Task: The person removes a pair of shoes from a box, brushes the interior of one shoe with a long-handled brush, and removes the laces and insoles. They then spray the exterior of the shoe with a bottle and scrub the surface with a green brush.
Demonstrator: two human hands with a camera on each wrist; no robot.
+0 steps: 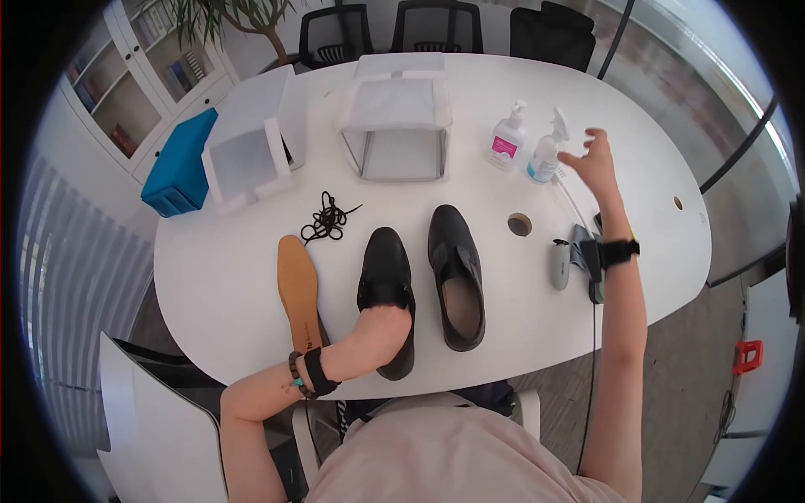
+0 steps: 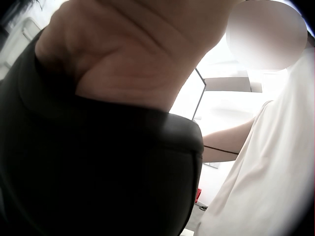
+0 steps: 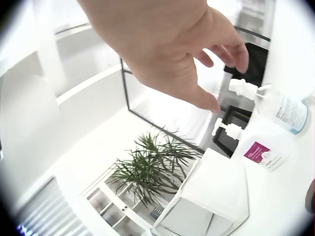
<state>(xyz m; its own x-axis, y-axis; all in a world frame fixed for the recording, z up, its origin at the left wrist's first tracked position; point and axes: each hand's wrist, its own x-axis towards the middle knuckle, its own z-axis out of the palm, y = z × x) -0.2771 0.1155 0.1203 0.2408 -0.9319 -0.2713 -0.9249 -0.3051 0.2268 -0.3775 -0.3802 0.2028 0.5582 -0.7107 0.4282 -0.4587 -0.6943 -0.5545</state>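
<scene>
The left hand (image 1: 381, 323) is reaching inside the nearer black shoe (image 1: 386, 289), its fingers hidden, so its grip cannot be told. Just right of it, a second black shoe (image 1: 455, 272) is lying on the tabletop (image 1: 218, 277). Farther off, the right hand (image 1: 594, 163) is hovering with open fingers beside the spray bottle (image 1: 547, 151).

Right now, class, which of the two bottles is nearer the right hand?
The spray bottle with the trigger top; the right hand hovers open beside it, while the pump bottle stands farther left.

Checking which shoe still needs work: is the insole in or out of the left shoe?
Out. The insole lies on the table beside the left shoe, which the left hand fills.
</scene>
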